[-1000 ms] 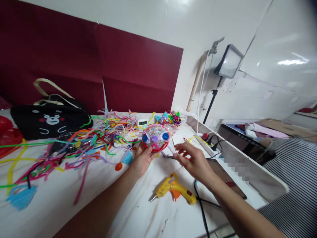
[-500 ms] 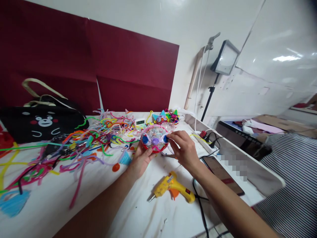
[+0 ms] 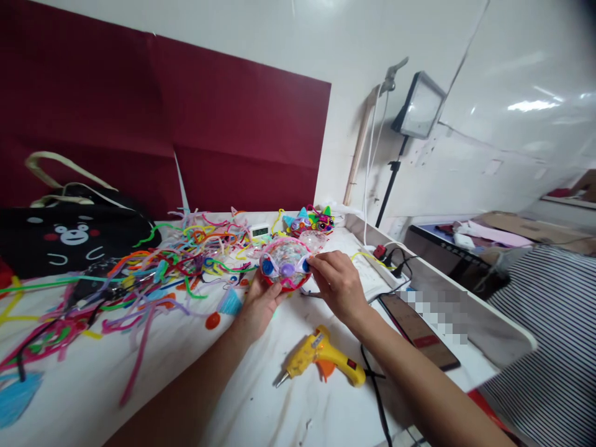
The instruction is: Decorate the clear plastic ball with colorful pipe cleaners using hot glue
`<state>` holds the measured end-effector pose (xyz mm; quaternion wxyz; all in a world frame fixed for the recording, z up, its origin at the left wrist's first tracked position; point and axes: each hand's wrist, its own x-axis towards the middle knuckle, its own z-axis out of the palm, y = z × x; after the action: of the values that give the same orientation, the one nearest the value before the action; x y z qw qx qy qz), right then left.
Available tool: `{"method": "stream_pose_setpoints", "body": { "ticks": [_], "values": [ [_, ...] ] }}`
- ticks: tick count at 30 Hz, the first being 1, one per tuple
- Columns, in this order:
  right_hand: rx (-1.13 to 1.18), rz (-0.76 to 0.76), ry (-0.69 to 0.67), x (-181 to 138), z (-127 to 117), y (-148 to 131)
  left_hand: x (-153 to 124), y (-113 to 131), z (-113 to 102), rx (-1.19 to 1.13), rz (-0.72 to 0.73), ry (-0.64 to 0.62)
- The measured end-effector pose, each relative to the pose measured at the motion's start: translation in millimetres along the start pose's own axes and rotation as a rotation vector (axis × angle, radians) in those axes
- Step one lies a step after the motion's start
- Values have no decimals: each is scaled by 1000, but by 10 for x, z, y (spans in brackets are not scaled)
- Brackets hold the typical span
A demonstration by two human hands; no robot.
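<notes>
Above the white table I hold a clear, rounded craft piece (image 3: 284, 251) trimmed with pipe cleaners; it has two blue eye-like discs, a purple pompom-like nose and a red lower rim. My left hand (image 3: 261, 304) is closed around its lower left side, thumb at the front edge. At the piece's right side, the fingers of my right hand (image 3: 338, 282) pinch together against the right blue disc (image 3: 306, 266). Whether a smaller bit sits between those fingertips is hidden. Below the hands lies a yellow glue gun (image 3: 321, 357), its nozzle pointing lower left.
Tangled pipe cleaners (image 3: 153, 279) cover the left of the table before a black bag (image 3: 69, 239). Two finished-looking craft figures (image 3: 310, 222) and a small digital timer (image 3: 259, 231) stand behind. At right are a phone (image 3: 423, 332), a power strip (image 3: 384, 270) and a person in striped clothing (image 3: 549, 335).
The view has shifted slightly, so most things appear a little further left. Both hands keep their hold on the craft piece, the right fingers still at the right blue disc.
</notes>
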<state>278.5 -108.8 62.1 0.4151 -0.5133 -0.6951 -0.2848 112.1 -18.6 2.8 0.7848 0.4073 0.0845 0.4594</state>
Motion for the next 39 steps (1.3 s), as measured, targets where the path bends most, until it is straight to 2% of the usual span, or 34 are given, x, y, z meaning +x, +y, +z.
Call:
{"method": "stream_pose_setpoints", "body": {
  "ticks": [16,28,39],
  "values": [
    [-19,3,9,-138,135,74,33,-2,-24,93,23,11],
    [-5,-16,49,-208,109,107,29,-81,-16,150,54,-45],
    [74,-26,68,-294,104,119,-33,-109,-50,108,15,-33]
  ]
}}
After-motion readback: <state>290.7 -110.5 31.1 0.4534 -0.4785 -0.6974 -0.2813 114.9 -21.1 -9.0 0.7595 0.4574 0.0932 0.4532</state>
